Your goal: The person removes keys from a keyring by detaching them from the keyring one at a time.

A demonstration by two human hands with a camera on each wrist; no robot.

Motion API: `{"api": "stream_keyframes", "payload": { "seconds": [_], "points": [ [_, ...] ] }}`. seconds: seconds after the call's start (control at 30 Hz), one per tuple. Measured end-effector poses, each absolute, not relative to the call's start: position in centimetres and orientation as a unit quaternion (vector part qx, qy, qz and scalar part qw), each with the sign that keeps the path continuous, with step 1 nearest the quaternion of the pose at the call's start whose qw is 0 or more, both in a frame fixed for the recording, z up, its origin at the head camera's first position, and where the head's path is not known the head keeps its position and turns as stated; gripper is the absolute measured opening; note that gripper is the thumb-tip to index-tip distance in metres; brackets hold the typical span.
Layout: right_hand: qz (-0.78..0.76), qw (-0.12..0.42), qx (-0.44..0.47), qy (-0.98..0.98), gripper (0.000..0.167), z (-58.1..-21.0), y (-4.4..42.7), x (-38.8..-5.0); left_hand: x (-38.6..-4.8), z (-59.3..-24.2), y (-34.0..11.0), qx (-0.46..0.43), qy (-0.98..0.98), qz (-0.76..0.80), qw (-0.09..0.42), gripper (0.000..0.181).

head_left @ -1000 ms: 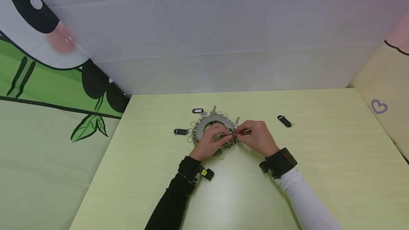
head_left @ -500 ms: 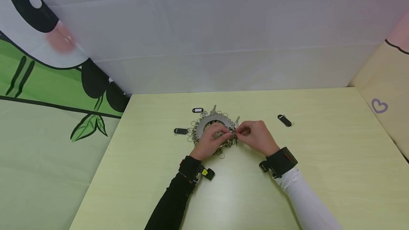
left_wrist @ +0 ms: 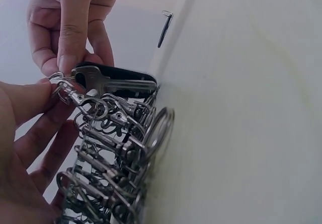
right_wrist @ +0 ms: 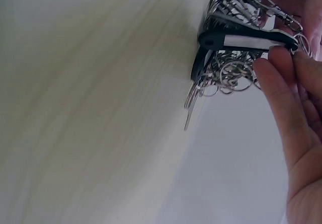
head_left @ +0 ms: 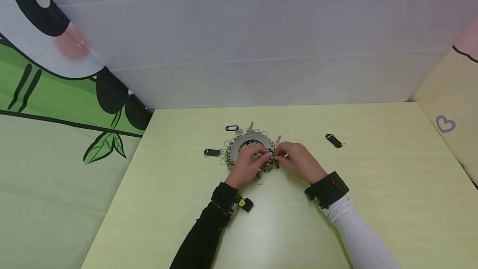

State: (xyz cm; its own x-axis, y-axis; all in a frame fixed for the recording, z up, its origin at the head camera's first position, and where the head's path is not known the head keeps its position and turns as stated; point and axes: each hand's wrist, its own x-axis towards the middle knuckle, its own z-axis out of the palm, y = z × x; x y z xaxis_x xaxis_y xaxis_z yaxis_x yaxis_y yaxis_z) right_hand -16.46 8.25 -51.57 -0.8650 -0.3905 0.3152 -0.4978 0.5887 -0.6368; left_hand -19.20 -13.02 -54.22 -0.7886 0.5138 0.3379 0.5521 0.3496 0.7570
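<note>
A grey flat ring (head_left: 235, 146) lies on the table in the head view, hung all round with metal snap hooks and split rings. My left hand (head_left: 246, 166) reaches over its near side and pinches a small snap hook (left_wrist: 75, 97) at its edge. Opposite it, my right hand (head_left: 300, 162) pinches the ring end of a black key tag (right_wrist: 246, 42) with a pale label. A silver key (left_wrist: 126, 85) hangs alongside that tag in the left wrist view. Fingertips of both hands nearly meet at the small wire ring (left_wrist: 60, 76); whether it is hooked in, I cannot tell.
Black key tags lie left of the flat ring (head_left: 211, 152) and behind it (head_left: 232, 128). Keys (head_left: 250, 127) stick out at its far side. A separate black key tag (head_left: 333, 140) lies to the right. A white backdrop (head_left: 261, 82) rises behind the table.
My right fingers have shifted slightly at the snap hook, and the tag end shows lower beside them. My left hand stays nearly in place; the flat ring has not visibly moved.
</note>
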Motion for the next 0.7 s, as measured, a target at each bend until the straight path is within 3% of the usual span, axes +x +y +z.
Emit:
{"api": "stream_keyframes", "payload": {
  "seconds": [0.37,0.7],
  "points": [
    [0.415,0.056,0.261,-0.870,0.010,-51.78,8.53,-16.59,-19.09,-54.45,-12.90,-0.322,-0.823,-0.467,0.025,0.011],
    [0.491,0.005,0.244,-0.836,0.034,-51.82,8.76,-16.61,-18.96,-54.10,-12.83,-0.312,-0.826,-0.470,0.012,0.012]
  ]
}}
